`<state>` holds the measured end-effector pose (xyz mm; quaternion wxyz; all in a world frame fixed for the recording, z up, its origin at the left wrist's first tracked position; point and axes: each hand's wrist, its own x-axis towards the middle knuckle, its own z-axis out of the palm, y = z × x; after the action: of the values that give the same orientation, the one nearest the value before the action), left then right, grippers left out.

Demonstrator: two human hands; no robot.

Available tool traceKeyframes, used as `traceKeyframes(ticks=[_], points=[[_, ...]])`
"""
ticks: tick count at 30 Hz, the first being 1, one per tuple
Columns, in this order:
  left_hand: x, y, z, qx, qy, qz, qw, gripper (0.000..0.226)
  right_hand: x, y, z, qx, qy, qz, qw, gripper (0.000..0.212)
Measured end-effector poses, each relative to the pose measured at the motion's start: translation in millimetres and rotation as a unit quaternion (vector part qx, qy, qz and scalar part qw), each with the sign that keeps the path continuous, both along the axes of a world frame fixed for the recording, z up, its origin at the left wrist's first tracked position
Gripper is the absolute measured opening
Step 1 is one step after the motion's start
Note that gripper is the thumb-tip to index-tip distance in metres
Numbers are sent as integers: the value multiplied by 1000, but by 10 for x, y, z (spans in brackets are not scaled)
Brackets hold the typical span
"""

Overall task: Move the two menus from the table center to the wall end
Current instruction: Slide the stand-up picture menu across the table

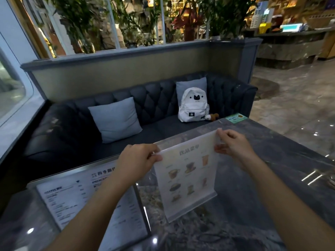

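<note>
Glossy acrylic menu (188, 178), upright, both hands pinching

Just one head cam here, wide-angle, sitting up close over the marble table (272, 160), tilted forward and down across it at the dark sofa (154, 105) right behind it. No second view to overlap.

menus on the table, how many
2: the drinks menu stands upright mid-table, held at its top corners by both hands; the coffee menu sits to its left, partly behind the left arm.
</note>
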<state>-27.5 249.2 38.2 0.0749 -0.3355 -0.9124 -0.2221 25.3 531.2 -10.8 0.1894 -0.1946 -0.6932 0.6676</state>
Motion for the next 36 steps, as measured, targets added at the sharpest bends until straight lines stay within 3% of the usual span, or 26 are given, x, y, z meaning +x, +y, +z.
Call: traceKeyframes(ticks=[7, 11, 14, 19, 24, 36], points=[[38, 33, -16, 3, 0, -4, 1000, 18, -38, 16, -66, -33, -11, -8, 999, 36], [34, 32, -25, -4, 1, -13, 1000, 17, -29, 31, -59, 45, -30, -29, 998, 49], [34, 20, -31, -6, 3, -16, 1000, 15, -29, -6, -3, 141, -14, -53, 989, 33], [45, -51, -10, 5, 0, -17, 1000, 18, -37, -163, 222, 337, -5, -101, 936, 44], [27, -223, 66, 36, -8, 4, 999, 26, -45, -417, 435, 505, 4, -110, 856, 43], [-180, -1251, 137, 7, 24, 117, 993, 32, -306, -1481, 700, 594, 71, 60, 799, 43]])
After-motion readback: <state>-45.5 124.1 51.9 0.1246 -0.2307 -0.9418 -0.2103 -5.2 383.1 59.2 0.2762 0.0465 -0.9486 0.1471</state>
